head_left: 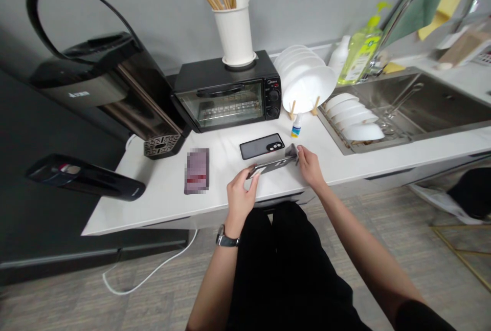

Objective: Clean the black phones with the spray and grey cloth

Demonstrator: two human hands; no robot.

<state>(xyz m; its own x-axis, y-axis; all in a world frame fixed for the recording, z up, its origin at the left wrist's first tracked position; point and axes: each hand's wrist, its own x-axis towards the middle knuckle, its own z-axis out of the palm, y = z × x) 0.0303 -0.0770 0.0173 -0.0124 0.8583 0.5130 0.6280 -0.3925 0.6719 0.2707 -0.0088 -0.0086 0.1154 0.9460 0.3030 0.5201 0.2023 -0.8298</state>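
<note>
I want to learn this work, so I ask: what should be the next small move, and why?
Probably the right hand should draw the grey cloth along the phone toward the left hand: the right hand appears to pinch the cloth at the phone's right end, while the left hand holds the other end.

Above the front edge of the countertop [163, 198], one end of the phone [271, 167] is covered by gray cloth [291, 150]; toward the left edge, the purple packet [197, 171] is pixelated; the lettering on the small bottle [296, 127] cannot be read.
</note>
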